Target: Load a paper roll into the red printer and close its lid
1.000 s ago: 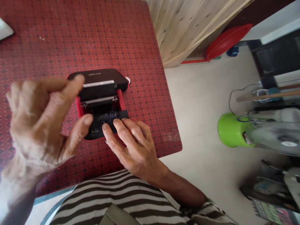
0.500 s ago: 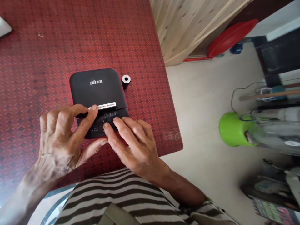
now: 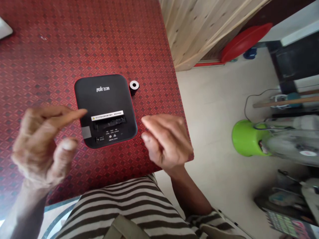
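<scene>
A flat black receipt printer (image 3: 104,101) with red edges lies on the red patterned table. Its white label strip (image 3: 107,116) sits above a dark paper slot (image 3: 111,122), with small buttons below that. A grey patch (image 3: 86,132) shows at the lower left corner. My left hand (image 3: 43,142) is off to the printer's left, index finger stretched toward its edge and thumb apart, holding nothing visible. To the right of the printer, my right hand (image 3: 169,139) hovers with fingers half curled and a gap between thumb and index. Both hands are slightly blurred.
A small paper roll (image 3: 134,85) stands by the printer's right side. The table (image 3: 149,39) ends at its right edge, beyond which are a pale floor, a green bucket (image 3: 243,137) and a red basin (image 3: 245,43). A white object (image 3: 4,29) is at the far left.
Both hands have come off the printer, the left moving left and the right moving right. The printer's lid, raised slightly along the slot before, now lies flush.
</scene>
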The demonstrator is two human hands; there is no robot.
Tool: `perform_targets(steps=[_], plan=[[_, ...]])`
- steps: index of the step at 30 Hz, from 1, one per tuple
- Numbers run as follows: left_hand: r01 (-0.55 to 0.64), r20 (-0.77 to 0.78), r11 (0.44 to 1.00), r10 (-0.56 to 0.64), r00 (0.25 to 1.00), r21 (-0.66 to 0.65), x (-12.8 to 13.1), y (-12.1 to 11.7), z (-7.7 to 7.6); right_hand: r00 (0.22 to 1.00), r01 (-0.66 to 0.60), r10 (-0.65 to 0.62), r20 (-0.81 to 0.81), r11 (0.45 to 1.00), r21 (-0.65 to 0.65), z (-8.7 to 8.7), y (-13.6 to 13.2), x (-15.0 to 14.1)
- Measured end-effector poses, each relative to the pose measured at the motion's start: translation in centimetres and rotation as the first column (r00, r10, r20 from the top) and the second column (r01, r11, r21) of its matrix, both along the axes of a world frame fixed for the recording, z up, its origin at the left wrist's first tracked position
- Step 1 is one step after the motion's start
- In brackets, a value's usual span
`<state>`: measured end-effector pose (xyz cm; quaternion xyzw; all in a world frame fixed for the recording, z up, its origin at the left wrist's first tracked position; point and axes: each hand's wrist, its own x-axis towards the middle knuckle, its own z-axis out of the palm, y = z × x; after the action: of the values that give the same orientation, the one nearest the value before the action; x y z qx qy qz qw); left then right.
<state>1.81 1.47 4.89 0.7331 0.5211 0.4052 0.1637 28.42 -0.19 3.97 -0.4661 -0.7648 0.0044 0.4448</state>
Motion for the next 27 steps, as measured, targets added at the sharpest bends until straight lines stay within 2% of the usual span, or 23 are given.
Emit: perform_targets(steps=[2,3,4,6,7,9,13,15,20,27], plan=[[-0.19,0.24,0.982,0.187,0.953,-0.011,0.1,1.1,-0.8,0.985,0.063,-0.079,-0.154,0.992,-0.105,-1.4,1.1,0.5],[-0.212,0.359,0.975,0.224,0.906,-0.074,0.1,1.7,-1.3,0.966,0.079,-0.121,-0.227,0.979,-0.189,-2.3,1.6,0.5],[-0.18,0.492,0.977,0.215,0.844,-0.118,0.2,2.4,-1.9,0.939,0.078,-0.164,-0.302,0.957,-0.278,-3.3,2.0,0.5],[-0.028,0.672,0.964,0.204,0.712,-0.264,0.2,3.3,-3.1,0.875,0.027,-0.224,-0.428,0.908,-0.419,-5.1,2.8,0.0],[0.037,0.714,0.945,0.219,0.664,-0.325,0.2,3.6,-3.6,0.857,-0.005,-0.23,-0.461,0.891,-0.454,-5.9,3.0,-0.3],[0.149,0.733,0.886,0.256,0.63,-0.438,-0.1,3.5,-4.4,0.864,-0.044,-0.202,-0.461,0.883,-0.468,-6.9,3.3,-0.9],[0.359,0.715,0.754,0.202,0.67,-0.55,-1.4,2.5,-4.7,0.918,-0.074,-0.106,-0.383,0.902,-0.426,-7.4,3.3,-1.4],[0.401,0.684,0.716,0.146,0.715,-0.571,-2.1,2.0,-4.5,0.93,-0.083,-0.074,-0.359,0.912,-0.403,-7.3,3.4,-1.4],[0.353,0.566,0.714,0.074,0.821,-0.605,-2.7,1.1,-3.9,0.95,-0.08,-0.036,-0.31,0.932,-0.354,-7.1,3.4,-1.7],[0.312,0.512,0.731,0.06,0.857,-0.607,-1.7,0.7,-2.8,0.963,-0.062,-0.03,-0.269,0.942,-0.33,-6.9,3.4,-1.8]])
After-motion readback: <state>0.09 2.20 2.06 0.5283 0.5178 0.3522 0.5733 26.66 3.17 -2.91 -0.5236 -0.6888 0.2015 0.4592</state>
